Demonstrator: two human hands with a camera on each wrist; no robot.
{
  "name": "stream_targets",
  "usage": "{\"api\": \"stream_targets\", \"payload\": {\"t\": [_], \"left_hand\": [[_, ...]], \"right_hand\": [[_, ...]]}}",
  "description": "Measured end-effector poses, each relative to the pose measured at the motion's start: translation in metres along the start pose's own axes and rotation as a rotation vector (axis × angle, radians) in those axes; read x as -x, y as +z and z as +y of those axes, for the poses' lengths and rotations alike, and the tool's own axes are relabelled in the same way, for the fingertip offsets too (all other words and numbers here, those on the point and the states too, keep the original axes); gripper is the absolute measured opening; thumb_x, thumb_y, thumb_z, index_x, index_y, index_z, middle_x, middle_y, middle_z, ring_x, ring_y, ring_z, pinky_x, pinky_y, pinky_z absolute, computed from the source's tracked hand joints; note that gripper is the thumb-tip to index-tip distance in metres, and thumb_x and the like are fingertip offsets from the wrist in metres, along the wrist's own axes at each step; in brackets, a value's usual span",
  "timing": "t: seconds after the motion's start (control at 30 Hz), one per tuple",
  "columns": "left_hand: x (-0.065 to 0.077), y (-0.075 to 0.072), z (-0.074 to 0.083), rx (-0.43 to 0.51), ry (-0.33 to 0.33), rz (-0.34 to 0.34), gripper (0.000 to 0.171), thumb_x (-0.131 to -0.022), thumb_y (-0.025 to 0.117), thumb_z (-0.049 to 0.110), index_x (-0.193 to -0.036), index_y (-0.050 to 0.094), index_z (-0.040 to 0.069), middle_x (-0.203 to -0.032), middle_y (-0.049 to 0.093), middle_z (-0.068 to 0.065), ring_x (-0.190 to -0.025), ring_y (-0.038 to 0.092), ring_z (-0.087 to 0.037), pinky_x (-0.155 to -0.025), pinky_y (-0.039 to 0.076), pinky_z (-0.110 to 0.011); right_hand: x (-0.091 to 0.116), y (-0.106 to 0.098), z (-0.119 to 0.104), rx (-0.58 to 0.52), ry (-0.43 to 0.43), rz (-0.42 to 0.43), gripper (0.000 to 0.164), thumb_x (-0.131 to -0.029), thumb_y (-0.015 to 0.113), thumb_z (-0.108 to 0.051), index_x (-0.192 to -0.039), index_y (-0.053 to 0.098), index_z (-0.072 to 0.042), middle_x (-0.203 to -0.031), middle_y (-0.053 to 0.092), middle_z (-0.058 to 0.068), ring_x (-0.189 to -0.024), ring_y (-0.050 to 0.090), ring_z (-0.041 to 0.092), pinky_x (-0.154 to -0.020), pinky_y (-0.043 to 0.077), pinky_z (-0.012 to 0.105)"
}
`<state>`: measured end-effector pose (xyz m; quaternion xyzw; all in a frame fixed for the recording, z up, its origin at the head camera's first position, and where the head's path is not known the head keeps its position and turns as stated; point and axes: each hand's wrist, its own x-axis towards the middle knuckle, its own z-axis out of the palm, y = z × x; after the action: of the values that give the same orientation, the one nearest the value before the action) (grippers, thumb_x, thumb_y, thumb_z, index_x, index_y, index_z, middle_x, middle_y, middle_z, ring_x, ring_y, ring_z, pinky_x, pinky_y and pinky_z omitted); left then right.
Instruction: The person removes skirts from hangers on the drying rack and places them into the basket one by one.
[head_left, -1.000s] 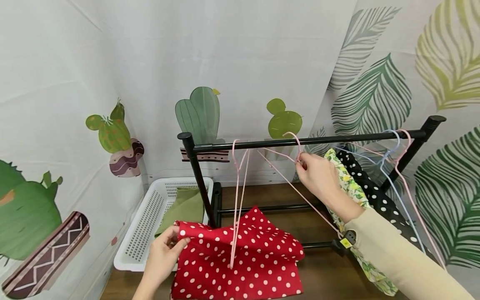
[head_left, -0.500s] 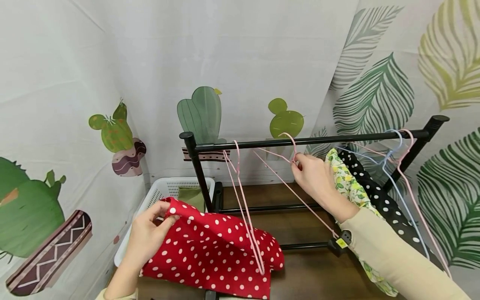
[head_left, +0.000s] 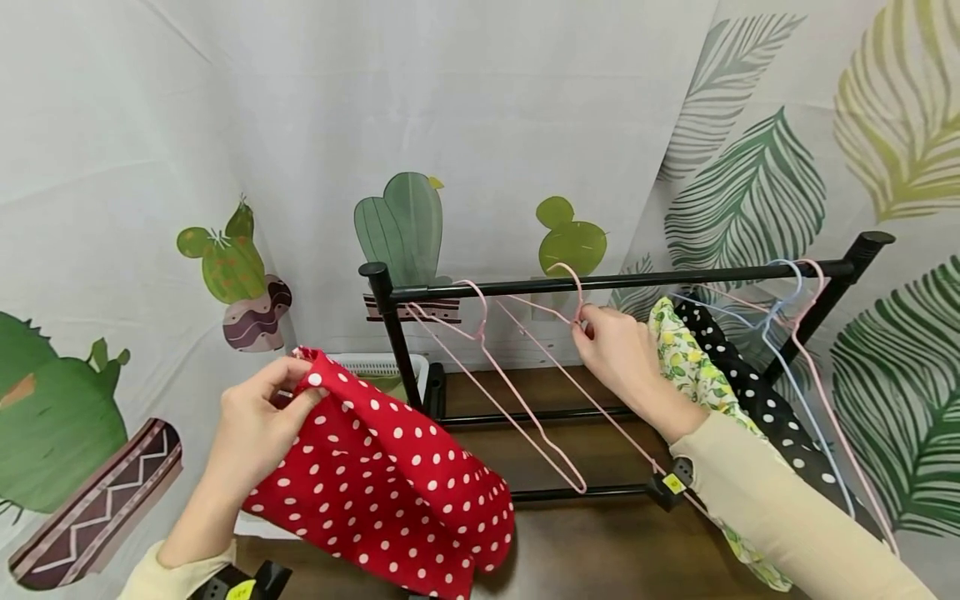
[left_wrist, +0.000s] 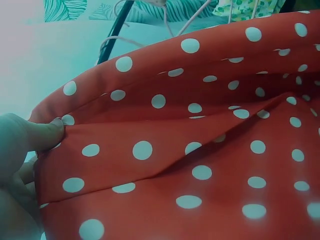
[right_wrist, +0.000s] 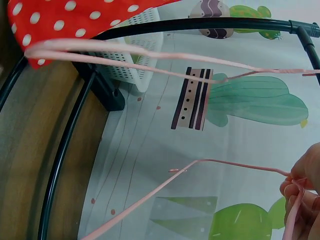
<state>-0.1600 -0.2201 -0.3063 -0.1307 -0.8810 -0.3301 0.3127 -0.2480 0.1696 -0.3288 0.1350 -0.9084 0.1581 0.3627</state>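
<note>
My left hand (head_left: 258, 425) pinches a red cloth with white dots (head_left: 390, 483) by its upper left corner, thumb in front; the rest of it droops to the right in folds. In the left wrist view the cloth (left_wrist: 165, 145) fills most of the picture. My right hand (head_left: 622, 354) pinches a pink wire hanger (head_left: 577, 292) just under its hook, which curves up at the black rail (head_left: 675, 277). Left of it, a second pink hanger (head_left: 482, 321) hangs bare from the rail, tilted, its lower end pointing right. The right wrist view shows the pinching fingers (right_wrist: 305, 175) close up.
On the rack's right side hang a lemon-print cloth (head_left: 693, 358) and a black white-dotted cloth (head_left: 738, 387), beside a blue hanger (head_left: 768, 329) and another pink one. Behind the red cloth a white basket (head_left: 360, 358) with green fabric is mostly hidden. Patterned curtains stand behind the rack.
My left hand has drawn the red cloth left and up, off from behind the second pink hanger, whose lower end has swung right. My right hand has shifted slightly left with its hanger.
</note>
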Motion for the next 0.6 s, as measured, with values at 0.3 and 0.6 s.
{"api": "stream_targets", "payload": {"t": [0.3, 0.6], "left_hand": [[-0.023, -0.027, 0.015, -0.072, 0.006, 0.008, 0.017, -0.079, 0.066, 0.001, -0.093, 0.065, 0.010, -0.080, 0.066, -0.006, -0.062, 0.050, 0.011, -0.057, 0.041, -0.004], [-0.042, -0.045, 0.019, -0.089, 0.046, 0.056, 0.018, -0.079, 0.067, 0.002, -0.096, 0.066, 0.007, -0.079, 0.066, -0.009, -0.062, 0.047, 0.016, -0.059, 0.038, -0.001]], "right_hand": [[-0.002, 0.003, -0.008, -0.018, 0.023, -0.050, 0.007, -0.083, 0.062, -0.019, -0.080, 0.064, -0.013, -0.060, 0.057, 0.000, -0.049, 0.052, 0.023, -0.042, 0.039, 0.039], [-0.001, 0.005, -0.015, -0.027, 0.007, -0.043, 0.008, -0.083, 0.063, -0.021, -0.080, 0.064, -0.013, -0.059, 0.056, -0.001, -0.046, 0.051, 0.023, -0.039, 0.037, 0.037]]}}
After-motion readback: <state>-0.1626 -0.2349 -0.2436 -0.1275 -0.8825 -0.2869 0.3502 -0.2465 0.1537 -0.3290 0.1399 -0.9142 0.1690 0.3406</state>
